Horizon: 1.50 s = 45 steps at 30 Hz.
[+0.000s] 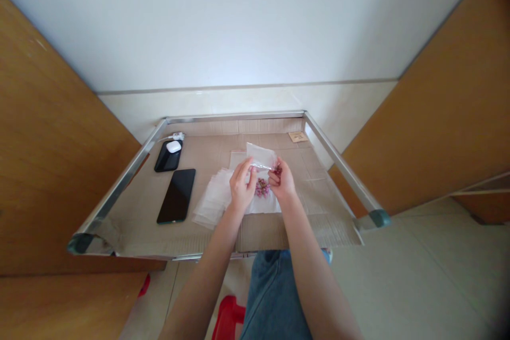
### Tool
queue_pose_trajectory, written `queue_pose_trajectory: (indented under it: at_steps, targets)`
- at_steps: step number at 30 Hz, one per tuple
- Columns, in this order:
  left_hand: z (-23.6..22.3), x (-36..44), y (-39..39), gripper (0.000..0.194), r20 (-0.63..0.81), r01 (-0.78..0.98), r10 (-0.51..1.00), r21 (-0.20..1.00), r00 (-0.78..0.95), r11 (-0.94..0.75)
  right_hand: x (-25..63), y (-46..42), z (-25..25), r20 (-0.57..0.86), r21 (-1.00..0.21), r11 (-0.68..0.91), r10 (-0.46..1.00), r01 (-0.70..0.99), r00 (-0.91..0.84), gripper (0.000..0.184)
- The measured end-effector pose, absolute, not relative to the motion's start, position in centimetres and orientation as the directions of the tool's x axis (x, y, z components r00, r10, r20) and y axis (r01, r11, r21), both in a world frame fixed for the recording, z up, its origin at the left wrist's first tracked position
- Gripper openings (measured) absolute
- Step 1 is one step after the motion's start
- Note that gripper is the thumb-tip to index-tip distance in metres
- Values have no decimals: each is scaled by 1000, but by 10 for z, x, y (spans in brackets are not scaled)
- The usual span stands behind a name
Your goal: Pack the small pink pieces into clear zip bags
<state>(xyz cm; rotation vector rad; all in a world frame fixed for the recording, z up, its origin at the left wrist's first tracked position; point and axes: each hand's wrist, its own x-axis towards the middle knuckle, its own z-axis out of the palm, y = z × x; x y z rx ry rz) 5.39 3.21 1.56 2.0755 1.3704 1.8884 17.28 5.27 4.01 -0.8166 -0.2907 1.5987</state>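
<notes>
A small clear plastic bag is pinched at its left lower edge between the thumb and fingers of my left hand. My right hand is curled around a few small dark pink bead-like pieces, close to the bag's right side. Between and below my hands lies a little cluster of pink bead-like pieces on a white sheet or bag. What exactly these pieces are is too small to tell. A fanned stack of clear plastic bags lies left of my left hand.
Cardboard lines the table, which has a raised metal rail at its sides and back. On the left lie a black phone and a dark tray with a white earbud case. A brown card rests back right.
</notes>
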Motion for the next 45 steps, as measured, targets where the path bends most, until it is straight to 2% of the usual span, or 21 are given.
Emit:
queue_pose_trajectory:
  at_steps: [4,9,15,21,27,36,45]
  targets:
    - [17,54,31,30,784,564,608,561,-125,-606,173,54,37,-332,-617,-232,943,-752,-19,29]
    - [20,54,30,30,762,545,623,604,-179,-582,172,55,34,-310,-692,-214,951,-690,16,29]
    - [20,53,30,33,756,537,619,620,-214,-572,169,54,32,-197,-842,-18,940,-539,278,36]
    - [21,53,30,28,749,514,621,636,-231,-576,164,57,21,-2,-956,130,893,-263,450,45]
    - [24,51,29,31,724,504,614,675,-314,-539,161,57,16,134,-976,199,872,-92,470,46]
    - [22,51,30,38,731,525,612,663,-300,-534,156,56,11,261,-962,196,868,192,423,46]
    - [21,51,31,37,735,541,613,654,-290,-529,155,54,10,275,-949,187,886,256,374,45]
